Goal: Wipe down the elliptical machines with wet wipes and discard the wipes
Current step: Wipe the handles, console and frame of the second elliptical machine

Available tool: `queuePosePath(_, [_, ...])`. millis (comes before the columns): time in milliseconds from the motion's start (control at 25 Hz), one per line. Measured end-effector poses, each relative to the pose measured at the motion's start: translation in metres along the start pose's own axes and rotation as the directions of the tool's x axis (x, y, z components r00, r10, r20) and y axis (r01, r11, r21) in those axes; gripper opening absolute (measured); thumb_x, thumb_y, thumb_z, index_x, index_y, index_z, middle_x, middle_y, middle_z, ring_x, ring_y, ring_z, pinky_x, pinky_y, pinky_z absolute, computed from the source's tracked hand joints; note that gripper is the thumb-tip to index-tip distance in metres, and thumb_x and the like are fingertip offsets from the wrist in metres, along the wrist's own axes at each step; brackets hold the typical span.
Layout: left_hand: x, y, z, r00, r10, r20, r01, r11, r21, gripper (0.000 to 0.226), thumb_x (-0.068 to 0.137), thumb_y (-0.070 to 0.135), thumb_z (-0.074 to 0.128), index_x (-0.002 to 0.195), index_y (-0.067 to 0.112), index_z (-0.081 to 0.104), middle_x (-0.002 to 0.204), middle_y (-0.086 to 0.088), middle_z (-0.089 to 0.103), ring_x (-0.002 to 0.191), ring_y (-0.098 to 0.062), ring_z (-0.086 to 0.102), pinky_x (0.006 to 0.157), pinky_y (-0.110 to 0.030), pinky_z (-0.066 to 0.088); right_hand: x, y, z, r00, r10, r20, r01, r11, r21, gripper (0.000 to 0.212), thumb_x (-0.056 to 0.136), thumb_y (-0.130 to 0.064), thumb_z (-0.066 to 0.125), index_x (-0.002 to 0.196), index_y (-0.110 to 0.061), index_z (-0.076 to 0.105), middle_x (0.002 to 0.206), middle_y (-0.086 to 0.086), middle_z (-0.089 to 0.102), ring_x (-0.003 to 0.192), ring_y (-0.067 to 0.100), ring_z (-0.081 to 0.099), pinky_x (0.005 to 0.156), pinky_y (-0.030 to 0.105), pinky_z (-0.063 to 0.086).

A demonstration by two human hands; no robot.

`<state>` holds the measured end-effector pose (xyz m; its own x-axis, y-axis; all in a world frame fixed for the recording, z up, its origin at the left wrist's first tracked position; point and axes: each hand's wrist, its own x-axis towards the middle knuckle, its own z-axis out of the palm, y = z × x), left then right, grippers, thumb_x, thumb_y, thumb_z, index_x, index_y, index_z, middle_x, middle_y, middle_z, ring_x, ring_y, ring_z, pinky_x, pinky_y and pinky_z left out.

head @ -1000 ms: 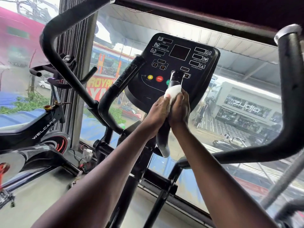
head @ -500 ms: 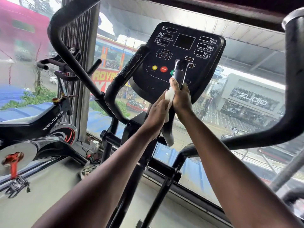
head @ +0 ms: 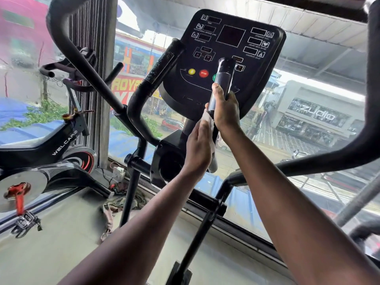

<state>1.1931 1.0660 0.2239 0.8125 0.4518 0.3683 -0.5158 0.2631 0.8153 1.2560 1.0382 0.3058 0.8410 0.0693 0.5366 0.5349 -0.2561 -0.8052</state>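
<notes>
Right hand (head: 225,112) grips the inner right handlebar (head: 223,79) of the elliptical, fingers wrapped round the bar, thumb lying up along its shiny sensor section. Left hand (head: 200,147) sits just below it on the same bar, fingers straight and together, pressing the wet wipe (head: 207,120) against the bar; only a small white fold of wipe shows between the two hands. A pale end of the bar pokes out under the left hand.

Console (head: 228,48) is right behind the handlebar, screen dark, with a yellow button (head: 191,71) and a red STOP button (head: 203,73) in a row at its lower left. Inner left handlebar (head: 156,73) stands beside the console, untouched. Big outer swing arm (head: 82,52) curves across upper left.

Spin bike (head: 53,149) marked WELCARE stands at left by the window (head: 298,120). Crumpled rags (head: 117,204) lie on the floor (head: 61,243) near the elliptical's base. No containers in view.
</notes>
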Motion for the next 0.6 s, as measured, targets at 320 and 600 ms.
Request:
queuePosePath(320, [-0.004,-0.049,-0.014,0.993,-0.12,-0.012,0.12,0.992,0.045,0.035,0.082,0.024,0.042,0.086,-0.007,0.057,0.083,-0.009,0.059,0.085,-0.015,0.053,0.077,-0.029,0.041,0.003,0.003,0.003,1.0,0.007,-0.005,-0.007,0.999,0.034,0.05,0.069,-0.075,0.047,0.086,-0.029,0.058,0.085,0.005,0.069,0.081,0.029,0.068,0.08,0.051,0.055])
queuePosePath(600, [-0.003,-0.049,-0.002,0.984,-0.05,-0.171,0.039,0.997,-0.066,0.035,0.105,0.016,0.033,0.092,0.014,0.066,0.07,0.013,0.067,0.07,0.009,0.059,0.075,-0.015,0.046,0.006,0.007,0.003,1.0,-0.008,-0.017,0.009,0.998,0.058,0.045,0.074,-0.071,0.049,0.083,-0.027,0.057,0.083,0.007,0.07,0.077,0.028,0.069,0.076,0.051,0.056])
